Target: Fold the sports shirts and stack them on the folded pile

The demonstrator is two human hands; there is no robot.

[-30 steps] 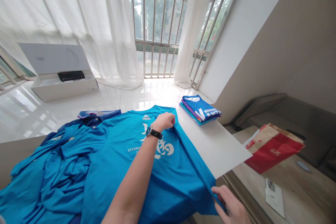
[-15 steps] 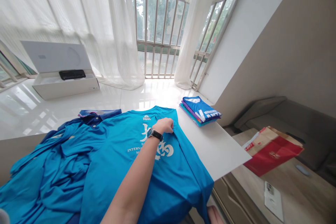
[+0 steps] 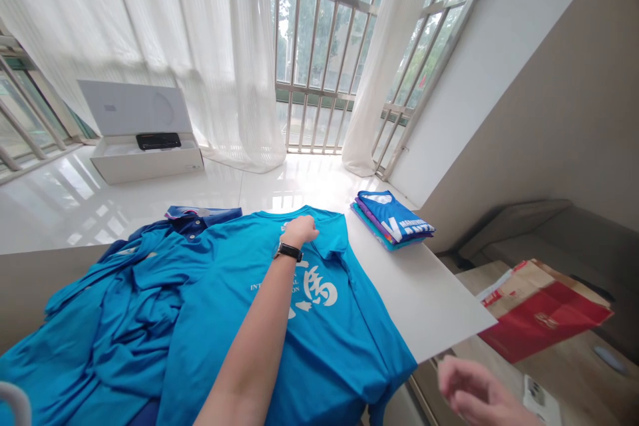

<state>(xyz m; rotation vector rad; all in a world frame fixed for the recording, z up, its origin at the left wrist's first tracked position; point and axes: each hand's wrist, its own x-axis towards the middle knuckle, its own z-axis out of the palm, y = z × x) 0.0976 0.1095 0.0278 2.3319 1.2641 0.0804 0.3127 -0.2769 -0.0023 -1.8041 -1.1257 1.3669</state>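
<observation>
The 2 hands are well apart. The left hand (image 3: 299,231), with a black-strapped wristwatch (image 3: 288,251) on its wrist, rests on a bright blue T-shirt (image 3: 319,326) just below the collar, its fingers curled down onto the fabric; whether they pinch the cloth, I cannot tell. The right hand (image 3: 474,393) is off the shirt, open with its fingers loosely apart, above a wooden bench (image 3: 574,379) and just beside a white phone (image 3: 540,401). The T-shirt lies spread flat with its white print facing up, its edge overlapping a white board (image 3: 424,293) whose corner juts out over the bench. Touching the shirt on the left is a rumpled heap of blue shirts (image 3: 100,306), with a navy polo collar (image 3: 200,214) at its far end. A folded stack of shirts (image 3: 392,223), blue and purple, sits on the board near the T-shirt's sleeve. A red and kraft paper bag (image 3: 544,313) lies on the bench. Farther off, an open white box (image 3: 144,170) holding a black case (image 3: 157,141) stands on the glossy floor (image 3: 74,206).
</observation>
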